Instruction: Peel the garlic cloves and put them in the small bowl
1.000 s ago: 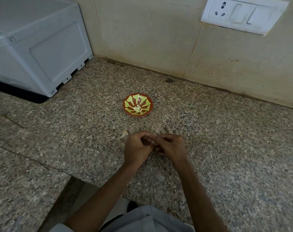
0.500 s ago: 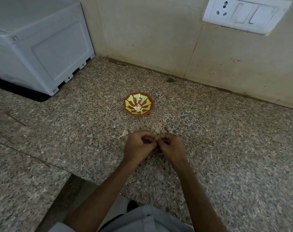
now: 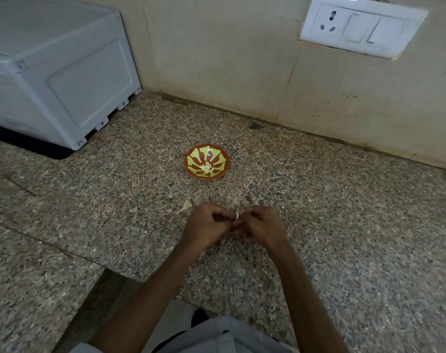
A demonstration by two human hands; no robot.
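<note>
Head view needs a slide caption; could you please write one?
Left hand and right hand pinch a garlic clove before the small bowl.

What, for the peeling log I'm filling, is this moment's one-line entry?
step: peeling | left hand, right hand: pinch garlic clove | small bowl: peeled cloves inside

A speckled granite table (image 3: 344,225) spreads beneath the left grip (image 3: 207,224) and the right grip (image 3: 263,225), with a seam (image 3: 38,242) crossing it off to the left grip's side. Beyond both grips rises a stained beige tiled wall (image 3: 229,59). A white switch and socket plate (image 3: 361,26) sits high, beyond the right grip. A pale grey appliance (image 3: 59,72) stands on a black mat (image 3: 38,149) far beyond the left grip. The light is dim and even.
</note>
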